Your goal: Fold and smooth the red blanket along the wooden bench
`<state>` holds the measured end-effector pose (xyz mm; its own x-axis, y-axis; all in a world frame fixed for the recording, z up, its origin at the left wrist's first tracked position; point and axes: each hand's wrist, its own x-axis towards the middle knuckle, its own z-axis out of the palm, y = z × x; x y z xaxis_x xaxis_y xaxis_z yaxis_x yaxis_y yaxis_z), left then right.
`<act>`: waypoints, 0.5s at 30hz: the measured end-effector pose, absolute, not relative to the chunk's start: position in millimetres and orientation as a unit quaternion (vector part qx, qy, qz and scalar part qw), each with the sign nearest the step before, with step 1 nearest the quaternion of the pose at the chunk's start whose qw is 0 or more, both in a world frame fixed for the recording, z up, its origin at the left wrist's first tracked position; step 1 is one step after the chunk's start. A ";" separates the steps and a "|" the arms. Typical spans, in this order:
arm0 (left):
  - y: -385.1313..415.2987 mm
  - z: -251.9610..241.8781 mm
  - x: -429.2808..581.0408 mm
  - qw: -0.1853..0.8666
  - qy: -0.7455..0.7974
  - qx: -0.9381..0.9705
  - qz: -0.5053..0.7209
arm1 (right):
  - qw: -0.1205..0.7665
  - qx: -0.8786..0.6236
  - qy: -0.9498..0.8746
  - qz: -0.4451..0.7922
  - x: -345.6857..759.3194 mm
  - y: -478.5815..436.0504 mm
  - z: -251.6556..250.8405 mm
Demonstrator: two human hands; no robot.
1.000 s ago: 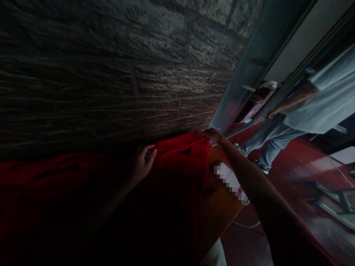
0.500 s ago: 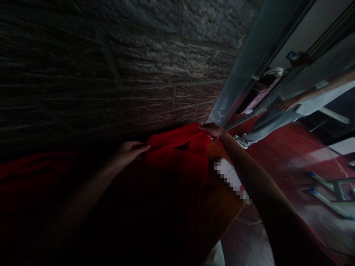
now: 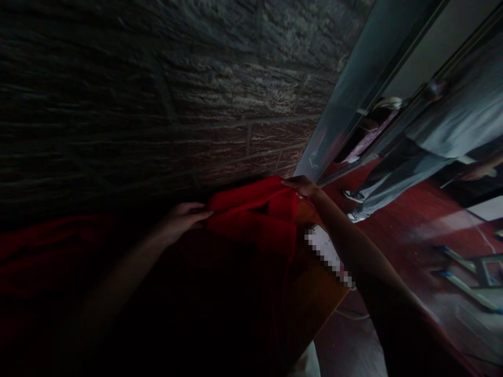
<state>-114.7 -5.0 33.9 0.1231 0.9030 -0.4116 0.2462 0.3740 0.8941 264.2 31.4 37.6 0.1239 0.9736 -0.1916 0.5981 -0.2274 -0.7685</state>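
Note:
A red cloth (image 3: 251,225) lies over the wooden table, its far edge folded back in a band near the brick wall. The fold's left part is between the fingers and thumb of my left hand (image 3: 186,217). At the far right corner, my right hand (image 3: 301,184) pinches the cloth, thumb and fingertips closed on it. A small dark gap shows under the fold between my hands. Most of the cloth's near and left part is lost in deep shadow.
The brick wall (image 3: 228,104) rises just behind the cloth. A white, partly blurred packet (image 3: 328,254) lies on the wooden table (image 3: 310,303), beside my right forearm. Across the red floor (image 3: 408,225), a person (image 3: 408,162) stands by the doorway, near a stepladder (image 3: 467,280).
My hands and the cloth hold almost the same place, with the left fingers slightly shifted on the fold. The person in the background has stepped and turned, with one arm now lower right.

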 end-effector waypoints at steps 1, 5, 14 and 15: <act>-4.8 33.3 -115.0 0.578 0.591 0.479 0.295 | 0.249 -0.706 -0.574 0.332 264.4 33.6 38.7; -8.2 40.5 -115.0 0.561 0.593 0.492 0.303 | 0.177 -0.728 -0.619 0.237 268.1 41.2 45.4; -14.5 58.9 -111.3 0.569 0.612 0.487 0.254 | 0.243 -0.721 -0.557 0.333 271.4 27.6 40.0; -14.3 58.5 -111.0 0.571 0.613 0.481 0.259 | 0.273 -0.712 -0.542 0.353 270.1 25.9 38.0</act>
